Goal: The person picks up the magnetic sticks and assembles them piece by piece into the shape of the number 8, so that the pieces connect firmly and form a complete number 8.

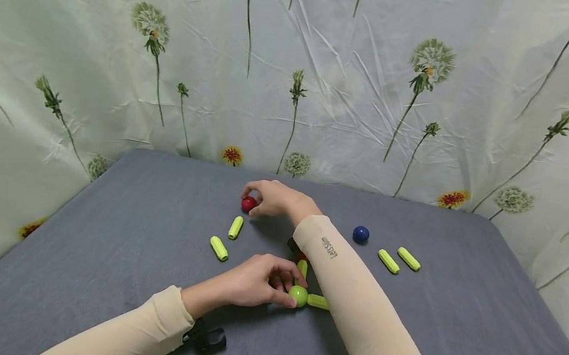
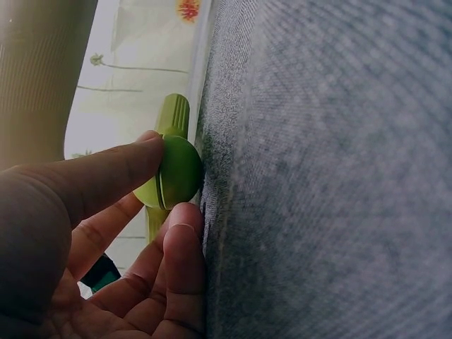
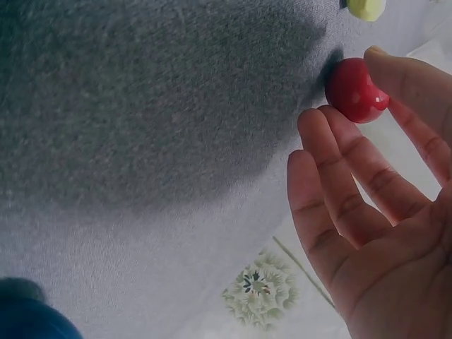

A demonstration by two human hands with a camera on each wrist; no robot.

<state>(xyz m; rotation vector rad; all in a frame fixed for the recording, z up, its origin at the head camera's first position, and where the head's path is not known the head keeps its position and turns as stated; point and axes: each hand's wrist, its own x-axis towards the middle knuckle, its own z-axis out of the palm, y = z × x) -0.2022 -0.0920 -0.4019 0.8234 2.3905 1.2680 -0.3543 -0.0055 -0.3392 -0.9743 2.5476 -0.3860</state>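
Observation:
My left hand (image 1: pixel 261 281) pinches a green ball (image 1: pixel 298 295) between thumb and fingers, low over the grey cloth. Two yellow-green ribbed sticks join this ball: one stick (image 1: pixel 303 268) points away from me, another stick (image 1: pixel 318 301) runs right and passes under my right sleeve. A bit of red shows at the far stick's end, mostly hidden by the sleeve. My right hand (image 1: pixel 278 200) reaches across to the far side, its thumb and fingertips round a red ball (image 3: pixel 353 92). In the right wrist view, that ball sits right at the cloth.
Two loose sticks lie left of centre, a nearer stick (image 1: pixel 218 248) and a farther stick (image 1: pixel 235 227). To the right are a blue ball (image 1: pixel 361 235) and two more sticks, one (image 1: pixel 388 261) beside the other. A flowered curtain (image 1: pixel 357 89) hangs behind the grey-covered surface (image 1: pixel 141 209).

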